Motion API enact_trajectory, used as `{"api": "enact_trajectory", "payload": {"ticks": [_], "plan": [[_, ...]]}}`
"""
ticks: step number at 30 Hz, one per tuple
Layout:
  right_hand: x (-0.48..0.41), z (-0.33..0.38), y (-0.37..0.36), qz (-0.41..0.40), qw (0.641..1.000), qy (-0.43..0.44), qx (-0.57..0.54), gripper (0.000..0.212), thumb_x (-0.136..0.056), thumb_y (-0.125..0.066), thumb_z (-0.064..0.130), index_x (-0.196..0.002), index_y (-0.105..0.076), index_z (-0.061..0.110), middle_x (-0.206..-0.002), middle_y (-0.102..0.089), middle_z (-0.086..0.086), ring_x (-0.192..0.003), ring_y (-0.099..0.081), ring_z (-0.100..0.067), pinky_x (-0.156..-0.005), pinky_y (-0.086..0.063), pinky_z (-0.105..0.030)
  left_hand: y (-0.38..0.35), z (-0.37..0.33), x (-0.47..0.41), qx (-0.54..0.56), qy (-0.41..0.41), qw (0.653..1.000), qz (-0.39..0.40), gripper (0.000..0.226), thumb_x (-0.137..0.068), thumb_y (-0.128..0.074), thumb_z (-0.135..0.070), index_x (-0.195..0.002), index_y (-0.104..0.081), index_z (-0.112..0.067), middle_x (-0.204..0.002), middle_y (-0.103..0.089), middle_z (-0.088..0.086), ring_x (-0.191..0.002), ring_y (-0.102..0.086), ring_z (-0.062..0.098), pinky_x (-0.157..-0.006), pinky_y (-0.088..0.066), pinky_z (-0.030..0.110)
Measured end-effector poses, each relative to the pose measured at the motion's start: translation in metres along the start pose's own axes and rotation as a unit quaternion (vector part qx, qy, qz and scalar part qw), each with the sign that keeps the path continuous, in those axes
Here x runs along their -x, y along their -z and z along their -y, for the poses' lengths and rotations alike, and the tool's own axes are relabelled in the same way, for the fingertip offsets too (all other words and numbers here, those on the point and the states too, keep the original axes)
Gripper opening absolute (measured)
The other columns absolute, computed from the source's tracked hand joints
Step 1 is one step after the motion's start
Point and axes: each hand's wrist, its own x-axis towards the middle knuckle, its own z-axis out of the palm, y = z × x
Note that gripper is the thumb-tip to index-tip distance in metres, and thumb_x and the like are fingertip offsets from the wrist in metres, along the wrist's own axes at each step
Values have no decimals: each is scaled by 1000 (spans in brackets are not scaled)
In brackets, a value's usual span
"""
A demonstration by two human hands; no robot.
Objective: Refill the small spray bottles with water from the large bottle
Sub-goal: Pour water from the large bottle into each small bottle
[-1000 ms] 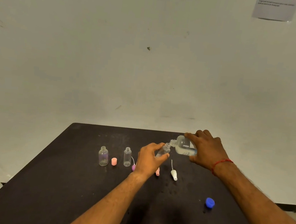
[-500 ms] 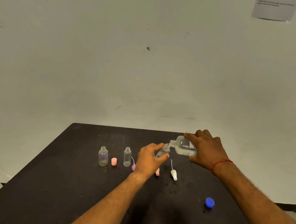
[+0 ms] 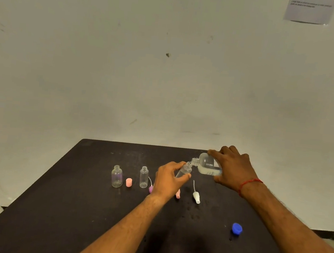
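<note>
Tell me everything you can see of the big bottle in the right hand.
The large bottle is clear plastic with a label, uncapped, partly full of clear liquid. Gripped round its body by the right hand, it is tipped sideways above the table, its threaded neck at the mouth of the small bottle the left hand holds.

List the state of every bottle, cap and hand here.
held small bottle: uncapped, tilted.
large bottle: uncapped, tipped, neck at held small bottle's mouth.
leftmost small bottle: upright, open.
middle small bottle: upright, open.
blue cap: off, on table.
white spray head: off, lying on table.
left hand: grips held small bottle.
right hand: grips large bottle.
</note>
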Motion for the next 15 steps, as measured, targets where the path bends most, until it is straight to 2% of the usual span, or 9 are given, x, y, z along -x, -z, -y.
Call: {"api": "enact_trajectory", "payload": {"ticks": [8, 15], "plan": [[1, -1, -2, -3, 1000, -2, 1, 78, -71, -74, 46, -140, -36, 38, -121, -53, 2, -115, -45, -20, -86, -43, -39, -1, 1, 0, -4, 2, 1000, 7, 36, -85, -80, -33, -120, -73, -30, -100, -67, -22, -95, -64, -2, -80, -53, 18], [4, -3, -5, 2, 1000, -10, 4, 78, -72, -74, 46, -139, -35, 39, -124, -52, 4, -117, -45, -18, -90, -42, -40, -3, -1, 2, -5, 10, 1000, 12, 39, -85, -80, -34, -123, -72, -31, -98, -63, -27, -92, -61, -8, -77, -49, 11]]}}
